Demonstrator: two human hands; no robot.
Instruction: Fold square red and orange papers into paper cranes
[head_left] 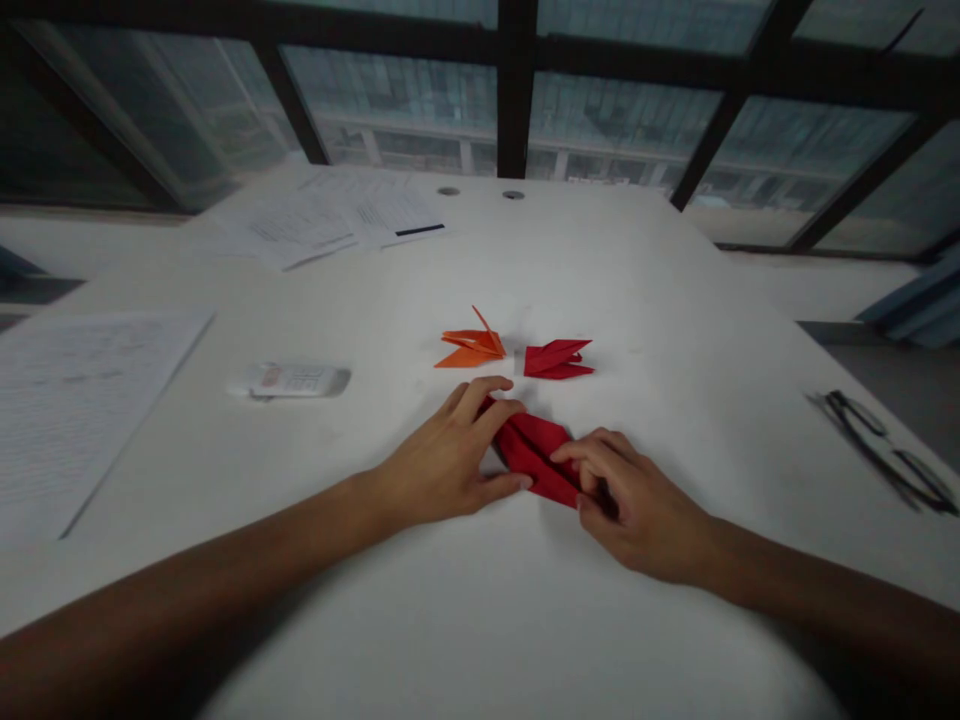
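Note:
A partly folded sheet of red origami paper point(536, 450) lies slanted on the white table, with a dark crease running along its middle. My left hand point(461, 455) grips its upper left end, fingers over the top and thumb at the lower edge. At the right end, my right hand point(630, 500) pinches the paper between curled fingers and thumb. Just beyond the hands sit an orange folded paper crane point(474, 347) and a red folded paper piece point(559, 359), side by side and apart from the paper I hold.
Left of my hands lies a white packet point(294, 380). Printed sheets point(300, 225) are spread at the back left, with another sheet point(90, 400) nearer. Black-framed glasses point(889, 450) rest by the right edge. Dark-framed windows point(516, 100) stand behind the white table point(510, 620).

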